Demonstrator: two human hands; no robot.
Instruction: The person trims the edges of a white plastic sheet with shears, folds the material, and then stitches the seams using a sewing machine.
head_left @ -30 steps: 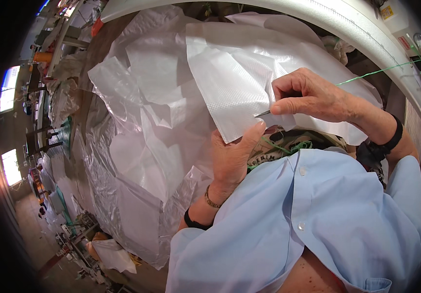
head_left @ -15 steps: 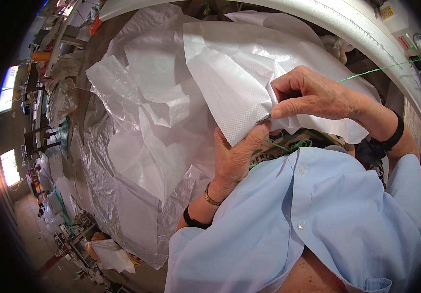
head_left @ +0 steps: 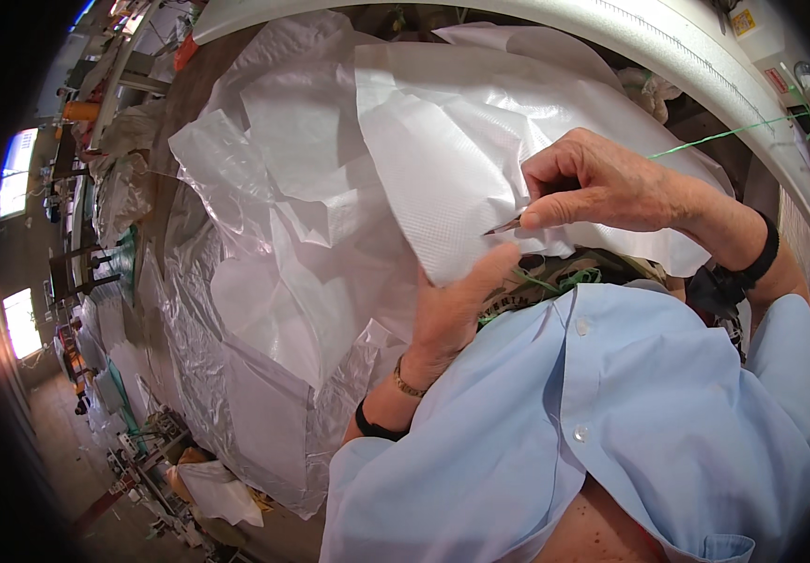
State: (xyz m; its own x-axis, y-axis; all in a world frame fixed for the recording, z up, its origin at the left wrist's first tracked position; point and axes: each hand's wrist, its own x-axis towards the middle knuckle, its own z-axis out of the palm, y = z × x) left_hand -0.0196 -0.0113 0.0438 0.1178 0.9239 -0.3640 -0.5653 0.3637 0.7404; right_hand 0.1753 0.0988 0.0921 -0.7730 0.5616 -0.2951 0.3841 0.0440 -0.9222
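A large sheet of white woven plastic fabric (head_left: 443,141) lies in front of me, its near edge lifted. My right hand (head_left: 602,183) pinches a small pointed metal tool (head_left: 504,226), with the tip at the fabric's lower edge. My left hand (head_left: 452,310) is just below, fingers up against the underside of that edge, gripping the fabric. A green thread (head_left: 715,139) runs from behind my right hand toward the upper right, and more green thread (head_left: 555,281) lies loose at my chest.
Crinkled clear plastic film (head_left: 198,319) spreads under the white fabric to the left. A long white machine body (head_left: 630,42) curves along the top right. Benches, bags and machines (head_left: 114,235) fill the workshop at far left.
My left hand has slid up closer to the tool tip. The white fabric has been pulled and refolded slightly, and my right hand has stayed at the edge with the tool.
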